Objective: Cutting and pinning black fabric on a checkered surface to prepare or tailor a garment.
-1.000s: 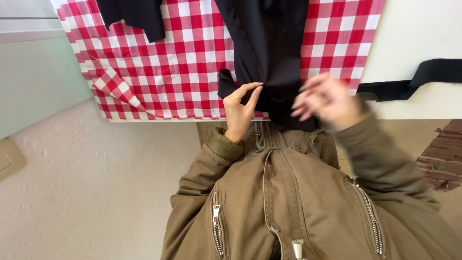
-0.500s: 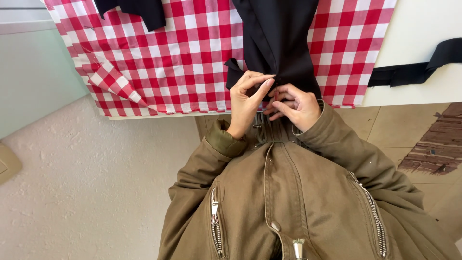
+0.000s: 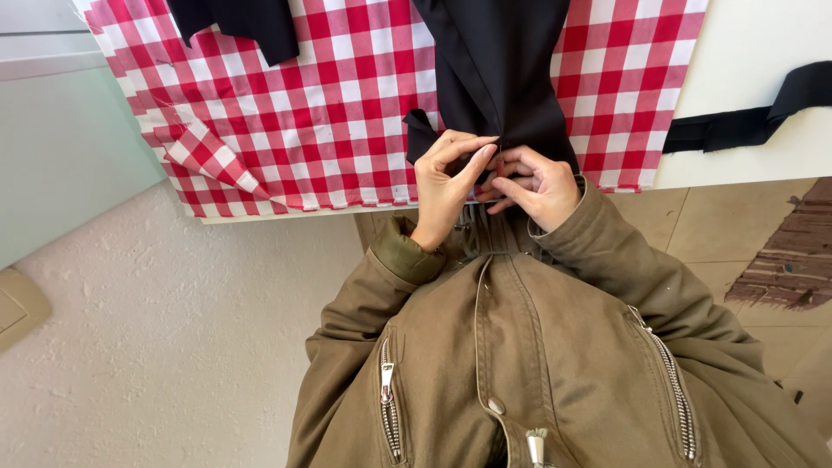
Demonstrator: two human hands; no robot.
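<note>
Fingers of the left hand (image 3: 446, 178) and the right hand (image 3: 530, 184) pinched the near edge of the black garment (image 3: 498, 74), meeting at its hem. That garment lay on the red-and-white checked cloth (image 3: 329, 104) covering the worktop (image 3: 745, 61). A black strap (image 3: 737, 126) rested at far right, well apart from the olive jacket (image 3: 537, 364).

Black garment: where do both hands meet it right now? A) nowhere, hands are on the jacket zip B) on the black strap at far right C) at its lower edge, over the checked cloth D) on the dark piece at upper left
C: the left hand and right hand pinch together at the lower edge of the black garment, which lies on the red-and-white checked cloth.
</note>
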